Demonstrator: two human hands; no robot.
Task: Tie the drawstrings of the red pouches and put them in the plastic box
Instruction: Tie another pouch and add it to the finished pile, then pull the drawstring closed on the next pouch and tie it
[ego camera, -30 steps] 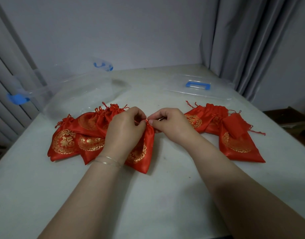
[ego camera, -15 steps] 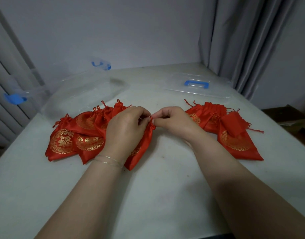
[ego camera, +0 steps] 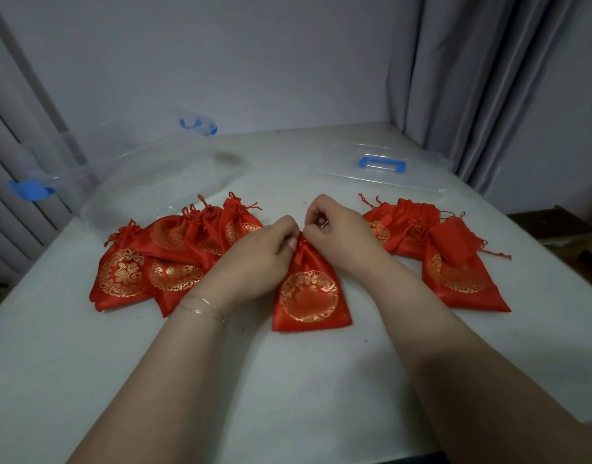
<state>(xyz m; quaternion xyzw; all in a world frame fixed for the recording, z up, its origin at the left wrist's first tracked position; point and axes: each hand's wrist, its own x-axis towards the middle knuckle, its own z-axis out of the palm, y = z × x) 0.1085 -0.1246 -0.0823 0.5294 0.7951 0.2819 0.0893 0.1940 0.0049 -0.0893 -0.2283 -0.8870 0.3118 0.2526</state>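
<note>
The table [ego camera: 321, 396] was the biggest thing in view, w/ a clear plastic box [ego camera: 154, 189] at far left, blue clips on its ends, nothing red inside as far as could be seen. Its lid [ego camera: 381, 169] w/ blue handle lay far right, well apart from the box.

Left pile [ego camera: 160, 262] of red pouches sat just in front of the box; their necks looked gathered, prob. already tied. Right pile [ego camera: 448, 262] sat near the lid, necks looser, likely not done yet, though too small to be sure.

Main change vs 0.5 s ago: the pouch in hand [ego camera: 309, 296] had been twisted w/ its edge toward the camera, half hidden under the left hand. Now it lay flat on the table btwn the piles, gold medallion up, neck pointing away & bunched tight. So the cinch looked finished; knotting was the step in hand.

Left hand [ego camera: 254, 259] was curled, fingertips pinching the pouch neck from the left. Right hand [ego camera: 338, 236] had shifted a bit up & back, fingers curled, pinching at the neck top, presumably the drawstring; the cord itself was hidden by the fingers.

Judgement: task approx. mid-way on tying, none boxed. Next = finish the knot, then pouch goes left.
</note>
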